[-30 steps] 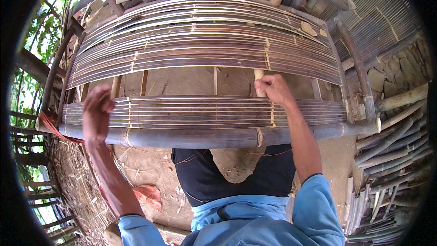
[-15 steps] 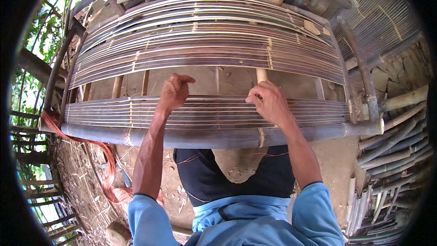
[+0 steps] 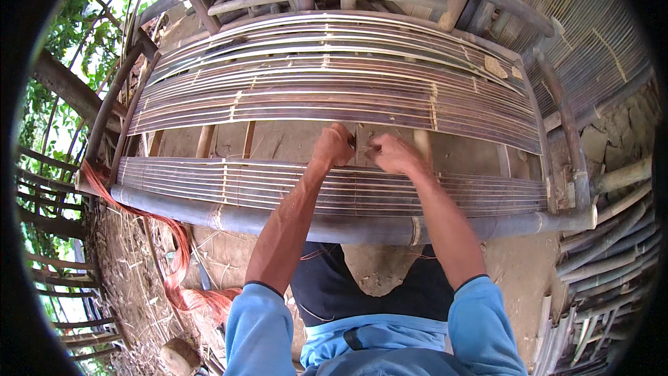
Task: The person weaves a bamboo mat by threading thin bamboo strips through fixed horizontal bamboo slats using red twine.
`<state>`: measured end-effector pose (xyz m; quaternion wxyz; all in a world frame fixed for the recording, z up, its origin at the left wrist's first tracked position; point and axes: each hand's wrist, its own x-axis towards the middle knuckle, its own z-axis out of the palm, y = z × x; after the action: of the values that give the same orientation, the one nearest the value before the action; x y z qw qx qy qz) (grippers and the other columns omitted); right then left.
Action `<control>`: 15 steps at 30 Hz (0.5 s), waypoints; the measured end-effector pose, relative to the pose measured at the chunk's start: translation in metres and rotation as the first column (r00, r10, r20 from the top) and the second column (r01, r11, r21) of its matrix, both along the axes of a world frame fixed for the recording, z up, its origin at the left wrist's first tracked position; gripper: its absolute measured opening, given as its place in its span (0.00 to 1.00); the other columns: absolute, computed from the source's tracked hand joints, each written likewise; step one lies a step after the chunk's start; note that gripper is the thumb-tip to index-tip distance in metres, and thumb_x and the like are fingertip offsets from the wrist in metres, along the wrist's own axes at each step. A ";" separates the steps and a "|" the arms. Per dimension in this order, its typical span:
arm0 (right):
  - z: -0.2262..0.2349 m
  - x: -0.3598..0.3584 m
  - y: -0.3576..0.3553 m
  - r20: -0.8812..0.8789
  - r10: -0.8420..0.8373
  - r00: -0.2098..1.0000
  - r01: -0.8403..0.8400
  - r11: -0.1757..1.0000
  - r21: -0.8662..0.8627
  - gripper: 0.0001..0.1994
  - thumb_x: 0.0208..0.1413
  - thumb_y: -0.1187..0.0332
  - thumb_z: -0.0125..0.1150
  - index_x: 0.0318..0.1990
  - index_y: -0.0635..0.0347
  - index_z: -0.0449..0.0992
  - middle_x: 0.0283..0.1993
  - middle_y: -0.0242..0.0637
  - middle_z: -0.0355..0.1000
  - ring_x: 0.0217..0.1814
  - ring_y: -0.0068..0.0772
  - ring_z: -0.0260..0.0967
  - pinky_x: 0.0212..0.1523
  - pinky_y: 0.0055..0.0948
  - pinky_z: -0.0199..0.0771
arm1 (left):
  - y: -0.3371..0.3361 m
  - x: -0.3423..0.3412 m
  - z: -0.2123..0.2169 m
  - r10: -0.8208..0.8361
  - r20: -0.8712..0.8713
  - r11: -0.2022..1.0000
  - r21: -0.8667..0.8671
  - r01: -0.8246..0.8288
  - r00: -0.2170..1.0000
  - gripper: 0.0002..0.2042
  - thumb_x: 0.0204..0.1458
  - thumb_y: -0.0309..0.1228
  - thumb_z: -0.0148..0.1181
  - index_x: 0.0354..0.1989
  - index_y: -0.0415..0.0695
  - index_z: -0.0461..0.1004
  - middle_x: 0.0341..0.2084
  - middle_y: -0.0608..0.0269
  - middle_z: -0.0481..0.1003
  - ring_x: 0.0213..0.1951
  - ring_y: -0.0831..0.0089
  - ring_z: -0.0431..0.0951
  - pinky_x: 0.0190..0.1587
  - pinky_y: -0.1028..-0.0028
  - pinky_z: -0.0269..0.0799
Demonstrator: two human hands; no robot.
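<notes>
Both hands' fingertips hide each other and whatever they pinch.

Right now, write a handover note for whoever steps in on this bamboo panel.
Left hand and right hand: close together at the gap between the two slat bands, fingers pinched at a spot near an upright strip; what they pinch is too small to tell.
Upper slat band and lower slat band are laid and tied.
The gap between them shows bare uprights, unfilled.
Orange cord hangs at the left.

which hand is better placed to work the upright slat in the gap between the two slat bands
Both meet there, but the left hand looks slightly better placed: its fingers sit against the upright slat; the right hand is just beside it.
</notes>
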<state>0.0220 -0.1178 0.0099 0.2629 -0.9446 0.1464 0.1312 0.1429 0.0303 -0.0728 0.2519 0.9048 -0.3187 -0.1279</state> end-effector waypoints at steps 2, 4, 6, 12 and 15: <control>-0.020 0.011 -0.008 -0.012 0.005 1.000 -0.004 0.997 0.081 0.17 0.59 0.61 0.63 0.54 0.53 0.80 0.45 0.43 0.81 0.48 0.42 0.79 0.49 0.39 0.76 | -0.004 -0.002 -0.003 0.040 0.034 0.999 -0.013 -0.040 0.999 0.08 0.45 0.30 0.65 0.33 0.44 0.84 0.34 0.45 0.82 0.40 0.47 0.83 0.44 0.56 0.80; -0.029 0.007 -0.015 -0.036 0.001 0.999 0.005 0.985 0.173 0.15 0.59 0.61 0.63 0.51 0.53 0.82 0.41 0.42 0.81 0.44 0.40 0.79 0.48 0.36 0.75 | -0.003 -0.011 0.010 -0.083 0.027 0.974 -0.208 0.087 0.996 0.11 0.41 0.24 0.60 0.33 0.44 0.85 0.32 0.46 0.81 0.28 0.48 0.82 0.32 0.60 0.79; -0.018 0.006 -0.012 0.058 -0.028 0.998 0.011 0.964 0.266 0.13 0.60 0.61 0.63 0.48 0.57 0.83 0.41 0.40 0.81 0.44 0.36 0.78 0.47 0.35 0.75 | 0.022 0.000 0.010 -0.102 0.071 0.975 -0.192 0.113 0.992 0.14 0.41 0.23 0.60 0.38 0.45 0.84 0.32 0.48 0.82 0.27 0.55 0.82 0.28 0.63 0.77; 0.020 -0.037 -0.031 0.312 -0.133 0.941 -0.192 0.551 0.812 0.12 0.66 0.62 0.58 0.42 0.62 0.81 0.36 0.31 0.77 0.39 0.26 0.74 0.43 0.31 0.73 | 0.048 -0.016 0.108 -0.413 -0.757 0.764 -0.591 -0.259 0.507 0.32 0.45 0.18 0.62 0.64 0.50 0.72 0.34 0.59 0.83 0.28 0.80 0.79 0.23 0.78 0.73; 0.041 -0.044 -0.015 0.382 -0.024 0.924 -0.275 0.651 0.707 0.12 0.67 0.62 0.58 0.41 0.62 0.80 0.34 0.28 0.75 0.37 0.22 0.69 0.42 0.27 0.71 | 0.051 -0.048 0.117 -0.536 -0.686 0.650 -0.707 -0.279 0.492 0.38 0.46 0.19 0.65 0.70 0.51 0.64 0.32 0.61 0.83 0.26 0.82 0.75 0.26 0.77 0.75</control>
<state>-0.0215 -0.1328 0.0512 0.6402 -0.7669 -0.0380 0.0236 0.0950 0.0815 0.0437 0.7099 0.4940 -0.2459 -0.4376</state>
